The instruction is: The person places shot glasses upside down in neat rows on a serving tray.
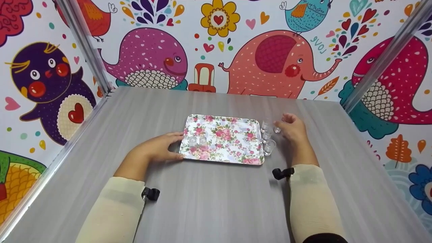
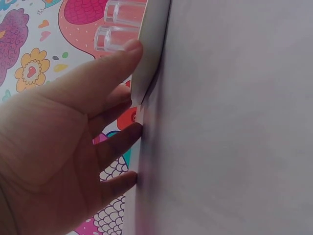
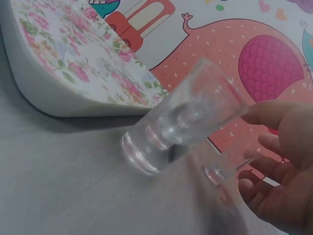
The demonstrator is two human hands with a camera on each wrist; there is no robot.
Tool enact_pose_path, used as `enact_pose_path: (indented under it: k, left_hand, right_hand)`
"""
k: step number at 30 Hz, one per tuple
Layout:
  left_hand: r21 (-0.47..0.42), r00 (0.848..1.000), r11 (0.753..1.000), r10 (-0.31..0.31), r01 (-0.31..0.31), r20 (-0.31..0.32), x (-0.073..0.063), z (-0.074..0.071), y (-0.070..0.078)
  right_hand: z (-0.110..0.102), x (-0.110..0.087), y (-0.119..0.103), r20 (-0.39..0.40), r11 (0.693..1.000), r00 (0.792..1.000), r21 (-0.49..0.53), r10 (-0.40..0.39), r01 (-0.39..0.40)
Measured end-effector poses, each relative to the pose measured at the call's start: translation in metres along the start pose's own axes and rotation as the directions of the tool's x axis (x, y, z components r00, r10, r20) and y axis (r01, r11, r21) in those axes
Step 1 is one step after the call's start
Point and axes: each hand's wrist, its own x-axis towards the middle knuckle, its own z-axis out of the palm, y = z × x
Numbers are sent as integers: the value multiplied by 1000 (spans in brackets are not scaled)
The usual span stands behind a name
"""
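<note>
A white tray with a pink floral print [image 1: 222,135] lies on the table. My left hand [image 1: 162,146] is against its left end, thumb at the edge [image 2: 146,63] and the other fingers spread. Two clear shot glasses [image 1: 197,140] stand on the tray's left part. Three more shot glasses [image 1: 269,147] are lined up along its right edge. Just right of them, my right hand [image 1: 293,130] holds a small shot glass [image 1: 277,129] near its rim, between thumb and fingertips. In the right wrist view, a nearer glass [image 3: 156,132] stands in front of the held glass [image 3: 220,169].
The grey wood-grain table [image 1: 216,199] reaches a back wall [image 1: 216,47] printed with cartoon animals. Metal posts [image 1: 91,44] rise at the back corners. Black camera mounts [image 1: 151,194] sit on both sleeved wrists.
</note>
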Motion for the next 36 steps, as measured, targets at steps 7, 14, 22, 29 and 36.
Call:
enact_pose_path:
  k: [7, 14, 22, 29, 36]
  left_hand:
    - [1, 1000, 1000, -5, 5, 2, -1, 0, 0]
    - [-8, 1000, 1000, -8, 8, 6, -1, -1, 1]
    - [-1, 1000, 1000, -12, 12, 2, -1, -1, 2]
    - [-2, 1000, 1000, -13, 13, 0, 1, 1, 0]
    - [2, 1000, 1000, -16, 16, 1, 0, 1, 0]
  right_hand:
    - [2, 7, 11, 9, 994, 1000, -109, 17, -16]
    - [3, 11, 21, -20, 982, 1000, -186, -10, 7]
    - [6, 13, 26, -69, 965, 995, -258, -73, 53]
    - [7, 13, 25, -68, 961, 997, -276, -44, 24]
    - [6, 11, 20, -69, 981, 998, -192, 12, -25]
